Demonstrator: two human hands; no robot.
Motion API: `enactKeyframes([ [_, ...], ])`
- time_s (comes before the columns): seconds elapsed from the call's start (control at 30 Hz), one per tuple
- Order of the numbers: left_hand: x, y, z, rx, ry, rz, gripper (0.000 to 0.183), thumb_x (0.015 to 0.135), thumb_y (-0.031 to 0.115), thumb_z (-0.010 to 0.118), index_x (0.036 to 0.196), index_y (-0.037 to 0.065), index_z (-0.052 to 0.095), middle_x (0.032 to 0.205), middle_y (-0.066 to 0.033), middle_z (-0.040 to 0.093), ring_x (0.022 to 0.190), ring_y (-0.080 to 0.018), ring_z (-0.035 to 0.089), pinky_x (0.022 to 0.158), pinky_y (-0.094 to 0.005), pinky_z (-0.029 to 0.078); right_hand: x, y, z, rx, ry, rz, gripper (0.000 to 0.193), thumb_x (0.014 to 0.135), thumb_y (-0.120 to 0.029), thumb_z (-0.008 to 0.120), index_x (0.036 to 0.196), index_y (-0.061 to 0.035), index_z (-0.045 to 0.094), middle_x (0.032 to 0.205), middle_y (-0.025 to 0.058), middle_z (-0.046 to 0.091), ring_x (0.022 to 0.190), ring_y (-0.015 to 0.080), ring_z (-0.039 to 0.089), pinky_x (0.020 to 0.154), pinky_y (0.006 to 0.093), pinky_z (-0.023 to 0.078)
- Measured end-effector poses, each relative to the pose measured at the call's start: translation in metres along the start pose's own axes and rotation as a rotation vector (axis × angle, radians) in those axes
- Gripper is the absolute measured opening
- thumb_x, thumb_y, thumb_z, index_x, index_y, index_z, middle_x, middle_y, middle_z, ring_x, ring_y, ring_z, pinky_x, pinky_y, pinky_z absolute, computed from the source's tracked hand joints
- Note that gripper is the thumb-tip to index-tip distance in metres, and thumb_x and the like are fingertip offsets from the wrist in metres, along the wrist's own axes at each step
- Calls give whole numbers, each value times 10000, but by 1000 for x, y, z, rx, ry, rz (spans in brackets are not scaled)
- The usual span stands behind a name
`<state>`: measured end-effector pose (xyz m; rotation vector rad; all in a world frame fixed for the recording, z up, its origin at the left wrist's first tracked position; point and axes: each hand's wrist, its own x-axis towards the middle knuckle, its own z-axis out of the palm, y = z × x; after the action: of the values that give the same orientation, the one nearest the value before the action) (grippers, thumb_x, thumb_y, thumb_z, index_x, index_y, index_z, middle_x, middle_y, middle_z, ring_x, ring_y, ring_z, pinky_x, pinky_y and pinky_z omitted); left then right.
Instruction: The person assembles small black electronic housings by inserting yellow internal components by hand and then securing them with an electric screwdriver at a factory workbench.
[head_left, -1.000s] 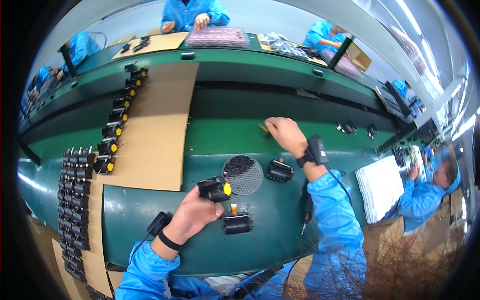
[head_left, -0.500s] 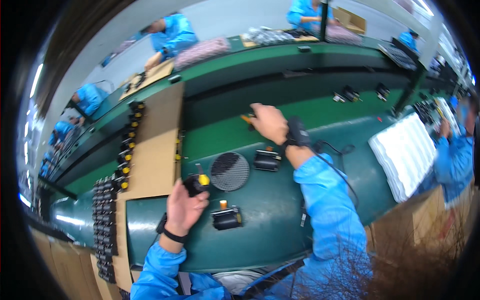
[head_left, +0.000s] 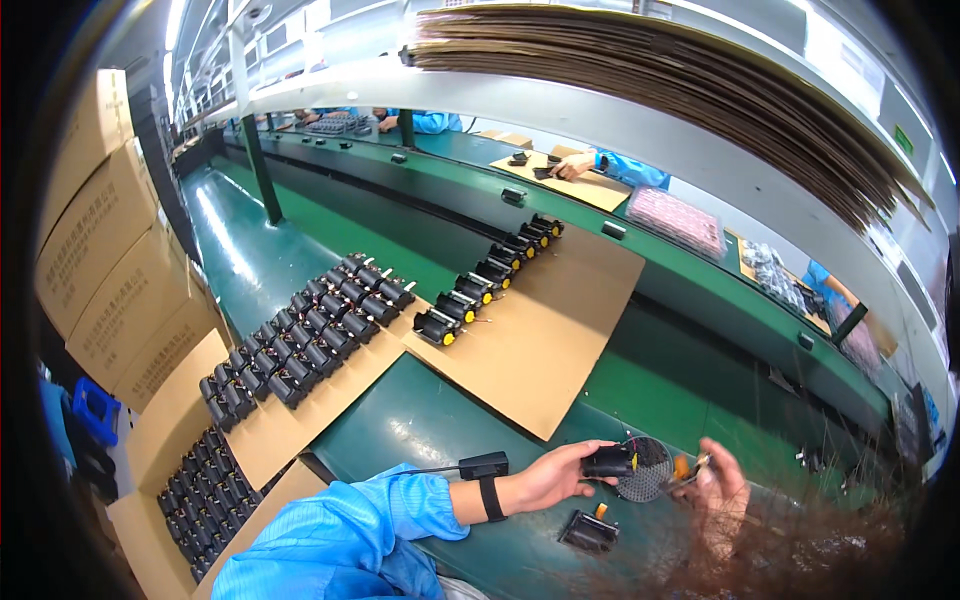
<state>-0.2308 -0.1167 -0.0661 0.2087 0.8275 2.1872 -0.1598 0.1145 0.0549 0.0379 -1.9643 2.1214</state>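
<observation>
My left hand [head_left: 560, 478] grips a black cylindrical part [head_left: 607, 461] with a yellow end, held over the left edge of a round grey mesh-like dish [head_left: 645, 485]. Dark stuff covers the dish's upper side. Across the dish is my right hand [head_left: 722, 497], its fingers bent together around a small thing beside an orange piece [head_left: 683, 468]; blur and hair in front keep me from naming it. Below the dish, another black part [head_left: 589, 532] with an orange tab lies on the green table [head_left: 400, 420].
Rows of black parts stand on cardboard [head_left: 290, 420] to the left, above an open box [head_left: 150, 480] of similar parts. A row with yellow ends lines another cardboard sheet [head_left: 560, 340]. Stacked cartons [head_left: 120, 260], a shelf of flat cardboard [head_left: 650, 80] and co-workers' hands [head_left: 575, 165] are around.
The view has swung left, bringing in the cartons and cardboard rows. My right hand has come back from the far side of the table to the dish, closer to my left hand.
</observation>
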Motion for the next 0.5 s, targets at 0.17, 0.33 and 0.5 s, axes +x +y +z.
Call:
enactKeyframes([
  [0.17,4,-5,3,-72,-54,2,524,1073,320,503,1530,73,436,1404,-67,594,1246,-191,590,912,-330,484,-20,27,24,-20,-66,0,442,893,4,657,1325,58,584,1136,98,598,970,162,643,819,310,575],
  [0.33,8,-4,1,-76,-34,29,513,1060,234,533,1525,41,433,1423,-112,581,1290,-228,580,1022,-398,489,-26,42,46,-5,118,18,377,895,44,691,1231,8,525,1114,128,653,1001,177,675,777,298,592],
  [0.5,-2,-6,1,-129,-2,68,499,1046,157,526,1521,53,413,1467,-115,523,1348,-252,529,1106,-459,451,-28,66,39,-77,116,130,336,898,49,705,1186,21,535,1071,129,635,880,177,717,751,299,597],
])
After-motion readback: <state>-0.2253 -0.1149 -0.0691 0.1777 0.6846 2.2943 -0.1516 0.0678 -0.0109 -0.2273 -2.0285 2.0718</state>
